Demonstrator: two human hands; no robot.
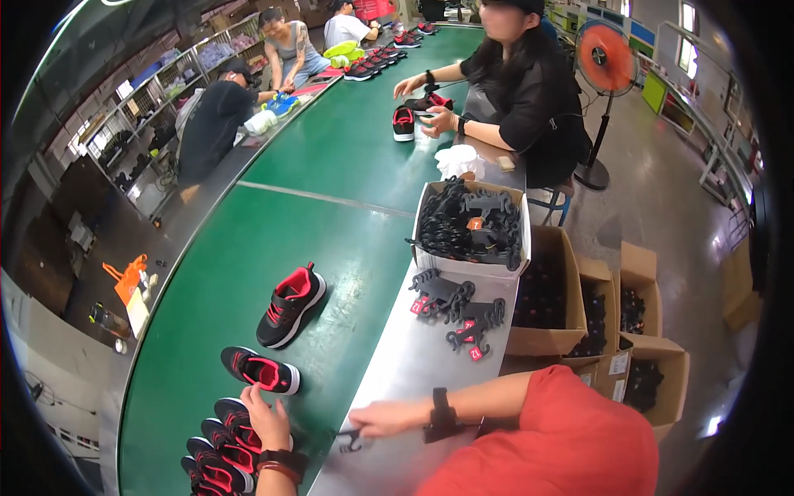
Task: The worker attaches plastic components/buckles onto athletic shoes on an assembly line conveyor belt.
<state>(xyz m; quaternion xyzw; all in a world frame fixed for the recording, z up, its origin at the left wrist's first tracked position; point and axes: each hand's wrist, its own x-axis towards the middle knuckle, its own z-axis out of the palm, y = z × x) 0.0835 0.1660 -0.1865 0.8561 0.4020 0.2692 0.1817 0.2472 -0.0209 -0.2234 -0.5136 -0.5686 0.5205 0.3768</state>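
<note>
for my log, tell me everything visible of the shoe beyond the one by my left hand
The shoe has a black upper that looks like fabric, red lining and laces, a raised heel tab and a white sole. It stands upright on the green belt, toe toward the lower left, touching nothing else.

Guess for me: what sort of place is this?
Likely a shoe factory's finishing line: a long green belt, matching black-and-red sneakers and a white box of black hangers.

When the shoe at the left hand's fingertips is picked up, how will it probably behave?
The shoe is probably light for its size: it looks hollow. Its fabric-like upper may flex. Sitting sole-down, it seems unlikely to roll.
</note>
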